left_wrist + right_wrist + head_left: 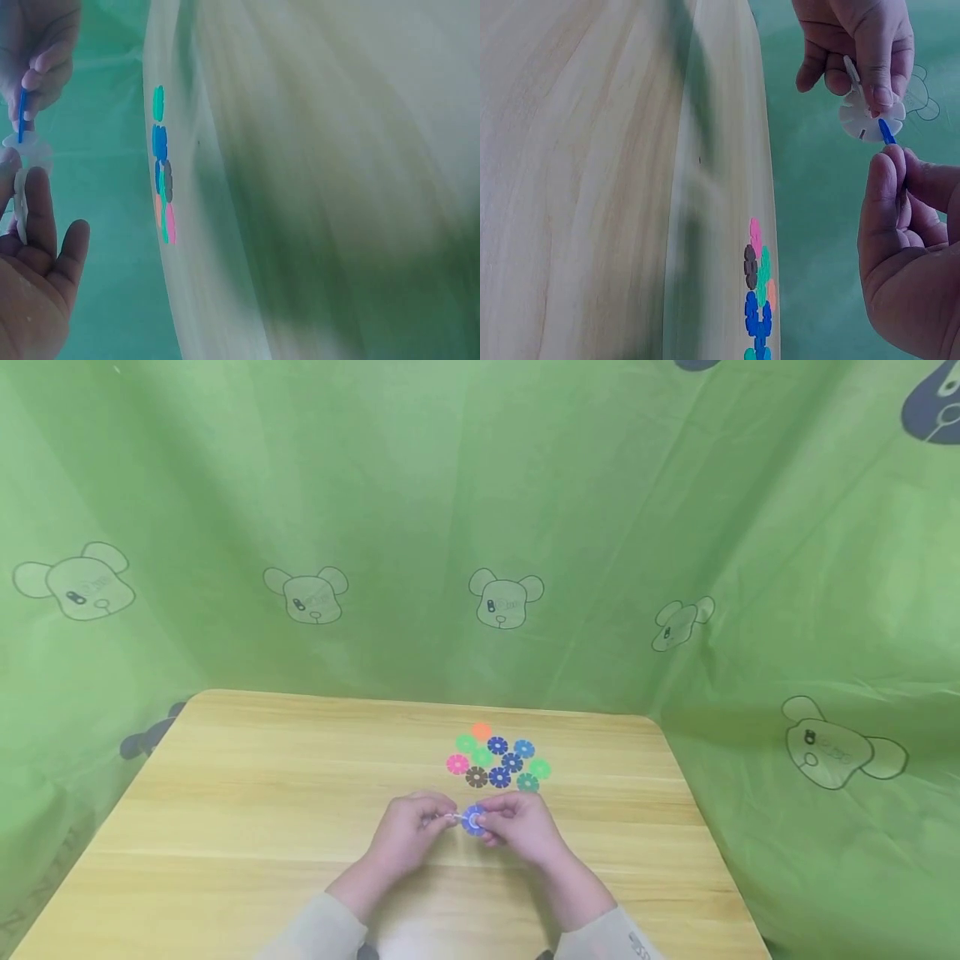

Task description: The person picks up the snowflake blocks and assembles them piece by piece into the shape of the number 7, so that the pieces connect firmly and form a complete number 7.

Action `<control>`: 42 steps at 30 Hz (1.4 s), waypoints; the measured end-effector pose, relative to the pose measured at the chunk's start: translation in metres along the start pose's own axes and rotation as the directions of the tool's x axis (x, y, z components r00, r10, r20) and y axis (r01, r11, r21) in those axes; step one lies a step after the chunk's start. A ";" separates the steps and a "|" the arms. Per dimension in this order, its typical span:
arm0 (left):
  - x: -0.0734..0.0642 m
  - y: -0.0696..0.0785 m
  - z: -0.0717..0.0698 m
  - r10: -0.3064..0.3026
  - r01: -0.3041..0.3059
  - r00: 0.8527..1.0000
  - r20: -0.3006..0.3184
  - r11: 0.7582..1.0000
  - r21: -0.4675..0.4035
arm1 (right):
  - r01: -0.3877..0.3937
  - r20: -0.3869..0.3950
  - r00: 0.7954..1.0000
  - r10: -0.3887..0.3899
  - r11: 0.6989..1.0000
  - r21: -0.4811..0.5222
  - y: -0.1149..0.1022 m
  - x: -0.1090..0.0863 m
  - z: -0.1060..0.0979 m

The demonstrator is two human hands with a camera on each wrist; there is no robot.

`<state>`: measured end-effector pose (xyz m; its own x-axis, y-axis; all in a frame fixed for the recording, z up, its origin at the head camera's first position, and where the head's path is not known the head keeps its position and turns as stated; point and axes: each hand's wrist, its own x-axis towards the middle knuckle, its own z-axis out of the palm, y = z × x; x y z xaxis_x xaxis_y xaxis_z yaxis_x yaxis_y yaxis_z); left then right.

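My left hand (pixel 408 831) pinches white notched plastic discs (pixel 853 122) between thumb and fingers. In the right wrist view one white disc faces the camera and another stands edge-on, crossing it. A blue notched disc (pixel 468 823) is pinched by my right hand (pixel 527 828), thumb over its face. Both hands are raised over the table, close together. The blue disc's edge (pixel 886 132) meets the rim of the white disc; whether their slots interlock I cannot tell. Fingers hide part of each disc.
Several loose notched discs lie flat beyond the hands, among them a pink disc (pixel 457 764), a brown disc (pixel 476 777) and an orange disc (pixel 481 730). They sit on a wooden table (pixel 262 777). Green curtain (pixel 405 510) with bear-like prints surrounds its far side and flanks.
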<state>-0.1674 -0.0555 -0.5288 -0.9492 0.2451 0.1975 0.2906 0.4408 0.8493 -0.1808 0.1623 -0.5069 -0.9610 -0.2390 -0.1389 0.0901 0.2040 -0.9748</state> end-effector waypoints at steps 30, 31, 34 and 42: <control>-0.008 0.003 0.005 0.049 -0.050 0.998 -0.040 0.998 -0.023 | -0.044 0.031 0.999 0.041 0.994 0.099 0.005 -0.001 0.000; -0.007 0.003 0.005 0.044 -0.045 0.998 -0.036 0.999 -0.023 | -0.047 0.032 0.999 0.043 0.994 0.104 0.005 -0.001 0.001; -0.007 0.005 0.003 0.054 -0.055 0.998 -0.043 0.998 -0.020 | -0.047 0.038 0.998 0.043 0.993 0.112 0.002 0.000 0.004; -0.006 0.008 -0.002 0.081 -0.081 0.995 -0.053 0.997 -0.010 | -0.045 0.025 0.999 0.042 0.991 0.123 -0.003 0.002 0.006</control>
<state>-0.1596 -0.0550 -0.5223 -0.9277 0.2338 0.2910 0.3655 0.4109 0.8352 -0.1809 0.1553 -0.5054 -0.9495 -0.2542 -0.1840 0.1646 0.0958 -0.9817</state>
